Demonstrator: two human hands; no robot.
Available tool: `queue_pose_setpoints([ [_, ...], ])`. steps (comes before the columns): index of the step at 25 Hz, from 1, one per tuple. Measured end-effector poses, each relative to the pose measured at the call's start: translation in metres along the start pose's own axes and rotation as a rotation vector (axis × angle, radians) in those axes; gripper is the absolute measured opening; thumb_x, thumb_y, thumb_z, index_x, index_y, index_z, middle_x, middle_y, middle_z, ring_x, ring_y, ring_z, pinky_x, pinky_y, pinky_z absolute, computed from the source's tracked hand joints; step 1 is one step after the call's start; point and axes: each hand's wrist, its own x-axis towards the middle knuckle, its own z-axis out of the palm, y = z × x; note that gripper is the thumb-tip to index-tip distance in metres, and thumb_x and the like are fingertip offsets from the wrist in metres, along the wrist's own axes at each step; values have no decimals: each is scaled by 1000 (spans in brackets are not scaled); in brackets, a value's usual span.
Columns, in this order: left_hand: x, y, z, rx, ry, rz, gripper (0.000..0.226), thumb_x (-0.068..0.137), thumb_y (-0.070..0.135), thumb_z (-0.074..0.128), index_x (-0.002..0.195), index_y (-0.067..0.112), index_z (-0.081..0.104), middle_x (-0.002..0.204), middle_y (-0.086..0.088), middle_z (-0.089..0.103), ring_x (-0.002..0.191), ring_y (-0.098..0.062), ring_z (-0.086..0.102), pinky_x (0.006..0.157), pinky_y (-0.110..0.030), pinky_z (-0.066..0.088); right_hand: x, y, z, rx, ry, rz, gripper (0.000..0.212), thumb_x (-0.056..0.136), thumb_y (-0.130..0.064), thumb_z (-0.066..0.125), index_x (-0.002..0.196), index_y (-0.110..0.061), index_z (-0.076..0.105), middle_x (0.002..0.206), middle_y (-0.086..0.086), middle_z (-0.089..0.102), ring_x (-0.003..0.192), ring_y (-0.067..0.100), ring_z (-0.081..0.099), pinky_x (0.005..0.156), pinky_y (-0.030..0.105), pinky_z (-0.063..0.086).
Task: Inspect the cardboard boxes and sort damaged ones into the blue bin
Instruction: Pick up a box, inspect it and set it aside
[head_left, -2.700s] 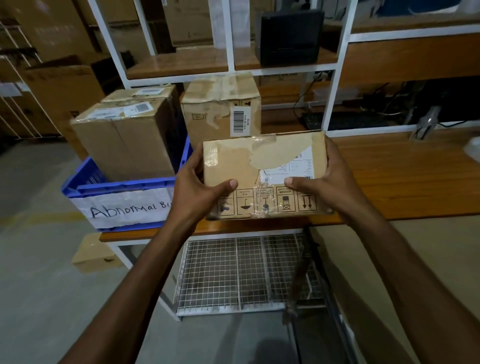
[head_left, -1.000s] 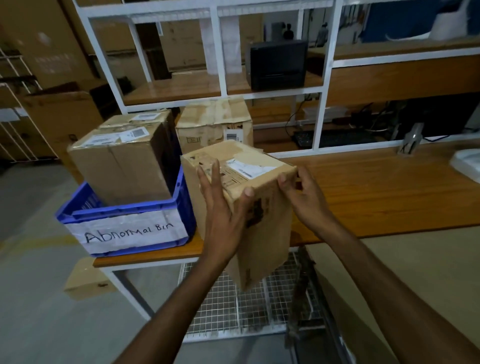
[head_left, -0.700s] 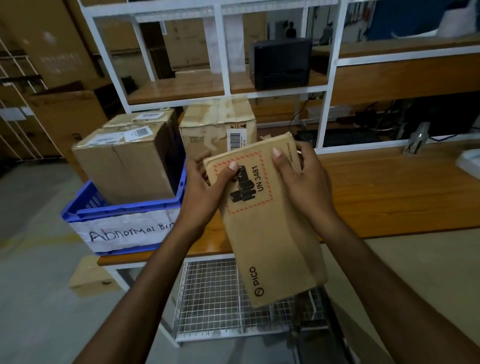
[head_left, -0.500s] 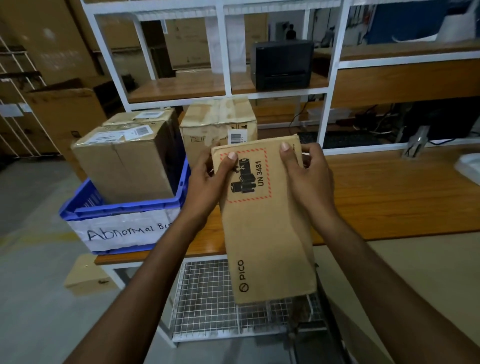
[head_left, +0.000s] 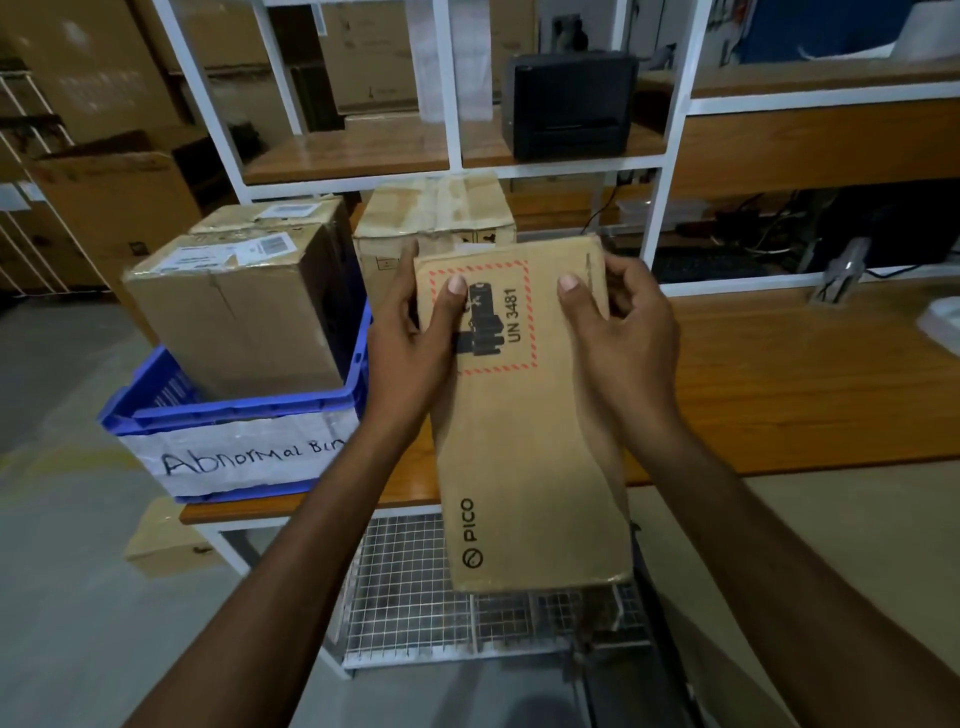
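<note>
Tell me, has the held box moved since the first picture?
Yes. The box turned: its long side, earlier along the table edge, now crosses it.

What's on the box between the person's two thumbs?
Head view: on the cardboard box, a red-bordered battery label reading UN 3481 lies between the thumbs of the left hand and right hand.

Taped box: lower part hidden behind our held box.
Bin label: left of held box, our forearm covers its end.
</note>
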Motion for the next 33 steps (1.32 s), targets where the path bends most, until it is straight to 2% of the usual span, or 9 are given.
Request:
queue_pose_setpoints([
  [3,20,3,3,0,20,24,67,107,34,61,164,20,29,137,2,68,125,-7,66,105,-40,57,21,-3,11,7,22,-47,34,100,-45,65,130,-29,59,111,-16,71,100,-3,69,80,27,60],
  [8,27,-10,7,3,-37,48,46,106,29,62,149,21,46,135,1,65,119,-11,69,92,-42,63,24,14,21,-34,-39,-30,40,102,-47,61,133,-25,49,95,-27,65,83,-19,64,63,13,55],
  [11,18,-15,7,-27,-69,-1,47,104,23,65,147,18,48,127,14,63,113,-5,71,85,-32,64,10,27,22,-44,-51,-29,38,99,-47,65,128,-31,47,95,-29,64,86,-18,66,67,19,60],
  [18,10,-9,8,-3,16,14,46,98,39,74,140,26,58,126,2,71,110,-10,73,82,-37,65,3,26,15,-95,46,-22,42,97,-56,64,129,-31,53,99,-23,70,90,-12,66,76,28,60],
  [21,13,-12,3,39,41,7,49,97,42,74,140,26,57,124,3,72,109,-8,73,81,-37,66,2,23,20,-138,24,-30,40,99,-55,62,128,-29,53,90,-30,63,82,-26,59,70,6,48],
  [23,13,-15,1,62,27,-49,60,94,48,75,146,30,51,128,5,70,111,-6,72,85,-35,65,2,20,22,-160,9,-22,37,99,-56,61,125,-31,52,88,-32,60,80,-27,57,67,1,43],
  [26,9,-16,2,133,-56,-77,77,93,52,74,157,37,34,129,11,69,115,1,68,92,-25,60,6,23,20,-156,-64,36,41,96,-65,56,119,-31,53,89,-24,67,81,-13,65,73,17,57],
  [28,-2,-20,2,114,-82,-109,69,96,50,71,154,34,38,126,15,71,113,4,68,94,-25,59,2,32,19,-147,-109,106,52,92,-75,51,113,-28,58,90,-16,72,82,-3,70,74,32,62],
  [33,-45,-46,-4,148,-145,-282,59,89,68,70,138,41,54,121,29,71,110,8,68,102,-42,58,-22,48,16,-124,-183,201,55,88,-81,49,110,-33,66,92,-17,74,85,2,72,73,30,58],
])
